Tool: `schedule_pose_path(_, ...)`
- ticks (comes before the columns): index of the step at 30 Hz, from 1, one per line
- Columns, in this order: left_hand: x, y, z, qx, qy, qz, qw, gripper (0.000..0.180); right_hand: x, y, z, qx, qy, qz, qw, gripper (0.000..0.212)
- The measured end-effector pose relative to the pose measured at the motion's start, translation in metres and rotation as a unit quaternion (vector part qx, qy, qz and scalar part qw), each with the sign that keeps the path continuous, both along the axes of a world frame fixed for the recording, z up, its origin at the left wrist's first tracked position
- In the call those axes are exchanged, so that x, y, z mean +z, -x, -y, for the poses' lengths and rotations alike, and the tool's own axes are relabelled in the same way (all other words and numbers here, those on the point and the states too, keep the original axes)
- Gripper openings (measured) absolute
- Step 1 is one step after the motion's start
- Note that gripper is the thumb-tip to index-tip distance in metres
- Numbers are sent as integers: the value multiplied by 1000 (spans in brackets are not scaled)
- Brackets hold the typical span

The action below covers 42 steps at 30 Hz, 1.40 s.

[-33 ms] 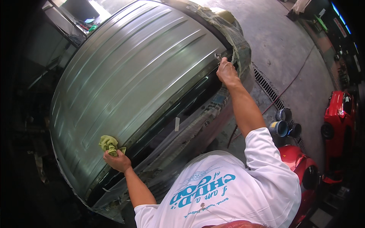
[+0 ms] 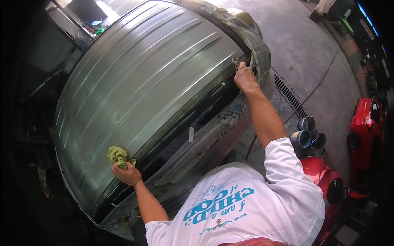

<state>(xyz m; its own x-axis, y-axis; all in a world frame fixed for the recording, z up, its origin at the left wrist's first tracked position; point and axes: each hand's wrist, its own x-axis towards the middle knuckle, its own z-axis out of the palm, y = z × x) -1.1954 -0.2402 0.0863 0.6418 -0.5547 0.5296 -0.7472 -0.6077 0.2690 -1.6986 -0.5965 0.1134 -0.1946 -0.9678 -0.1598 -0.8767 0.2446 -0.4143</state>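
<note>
A silvery, ribbed vehicle roof (image 2: 152,82) fills the middle of the view. My left hand (image 2: 128,174) is closed round a crumpled yellow-green cloth (image 2: 117,156), which bunches up over the roof's near left edge. Farther off to the right, my right hand (image 2: 246,78) has its fingers closed at the roof's right corner. A small greyish thing (image 2: 235,61) sticks out past those fingers, too small to name. Along the near side of the roof runs a glossy dark strip (image 2: 209,104).
Clear sheeting and newspaper (image 2: 221,125) cover the vehicle's side below the strip. More masking (image 2: 256,45) wraps its right end. On the floor to the right are a drain grate (image 2: 289,92), a hose (image 2: 310,95), buckets (image 2: 303,138) and red cars (image 2: 365,135).
</note>
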Motion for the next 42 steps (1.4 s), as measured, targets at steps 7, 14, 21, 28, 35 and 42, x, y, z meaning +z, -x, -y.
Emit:
schedule_pose_path(7,-5,-5,2,-30,21,10,999,43,-22,16,6,13,35,-14,999,27)
schedule_pose_path(14,-8,-4,5,-25,26,7,999,44,-10,23,3,-5,21,-11,1000,26)
schedule_pose_path(21,-3,0,8,-22,22,4,1000,43,10,-13,-48,88,63,-42,993,23)
schedule_pose_path(28,-5,-4,5,-35,21,20,999,44,16,-46,-90,147,3,-4,989,21)
schedule_pose_path(35,-3,-3,5,-20,-1,7,1000,47,13,-11,-84,83,-5,-11,996,23)
schedule_pose_path(42,10,5,15,13,-24,-14,1000,65,20,-7,-129,141,25,101,985,24)
